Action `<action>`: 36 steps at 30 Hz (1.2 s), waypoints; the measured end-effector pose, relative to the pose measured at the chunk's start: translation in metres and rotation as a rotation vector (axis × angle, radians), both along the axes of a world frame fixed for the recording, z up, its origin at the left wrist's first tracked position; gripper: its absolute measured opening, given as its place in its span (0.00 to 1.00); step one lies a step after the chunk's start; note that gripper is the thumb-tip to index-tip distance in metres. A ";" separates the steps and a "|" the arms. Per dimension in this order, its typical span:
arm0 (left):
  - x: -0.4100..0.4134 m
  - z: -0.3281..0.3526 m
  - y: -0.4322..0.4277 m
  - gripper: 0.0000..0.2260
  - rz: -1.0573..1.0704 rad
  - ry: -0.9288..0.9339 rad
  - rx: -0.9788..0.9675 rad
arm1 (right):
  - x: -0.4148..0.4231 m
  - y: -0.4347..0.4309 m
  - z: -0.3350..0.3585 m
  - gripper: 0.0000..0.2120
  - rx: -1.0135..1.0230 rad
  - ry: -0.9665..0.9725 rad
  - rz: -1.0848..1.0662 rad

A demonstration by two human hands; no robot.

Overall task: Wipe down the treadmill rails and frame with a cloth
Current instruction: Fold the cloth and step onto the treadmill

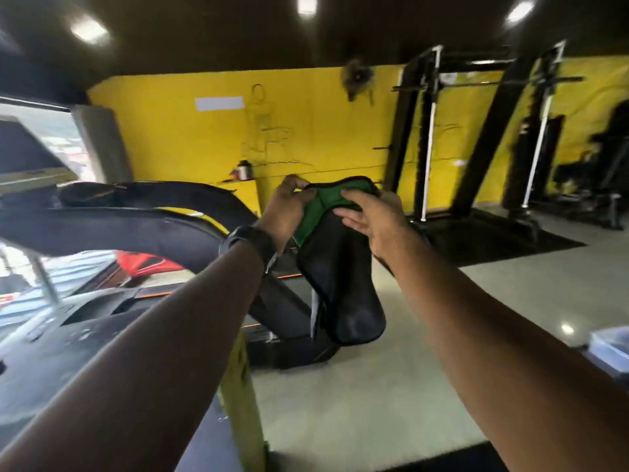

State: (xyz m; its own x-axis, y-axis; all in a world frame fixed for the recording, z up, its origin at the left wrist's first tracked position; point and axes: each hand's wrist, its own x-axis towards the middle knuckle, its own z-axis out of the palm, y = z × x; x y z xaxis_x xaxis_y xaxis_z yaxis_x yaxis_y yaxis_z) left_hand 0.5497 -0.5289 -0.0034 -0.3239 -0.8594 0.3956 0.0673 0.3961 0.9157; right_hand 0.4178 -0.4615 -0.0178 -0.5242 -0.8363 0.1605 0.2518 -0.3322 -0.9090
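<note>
Two bare forearms (163, 342) reach forward, a dark watch (250, 240) on the left wrist. The left hand (286, 209) pinches the top left edge of the cloth (328, 202). The right hand (372, 216) grips the top right, its fingers curled over the green face. The hands are close together with the cloth bunched between them. Its lower part, seemingly black through the blur, hangs in the air above the floor (391, 386). It is just right of the treadmill's curved rail (112, 223) and not touching it.
</note>
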 end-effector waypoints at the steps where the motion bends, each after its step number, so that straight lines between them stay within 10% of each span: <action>1: -0.026 -0.002 -0.005 0.05 -0.037 -0.022 0.000 | -0.024 -0.003 -0.004 0.10 0.015 -0.020 -0.068; 11: -0.236 -0.031 -0.087 0.26 -0.320 -0.378 -0.221 | -0.226 -0.070 -0.010 0.07 0.062 -0.058 -0.318; 21: -0.374 -0.031 -0.244 0.06 -0.038 -0.150 -0.249 | -0.390 -0.198 -0.006 0.13 0.195 0.114 -0.372; 30: -0.470 -0.025 -0.413 0.16 0.069 0.159 0.019 | -0.519 -0.400 -0.034 0.25 0.211 0.533 -0.044; 36: -0.495 -0.012 -0.519 0.21 0.261 0.231 0.130 | -0.565 -0.537 -0.035 0.12 0.095 0.512 0.184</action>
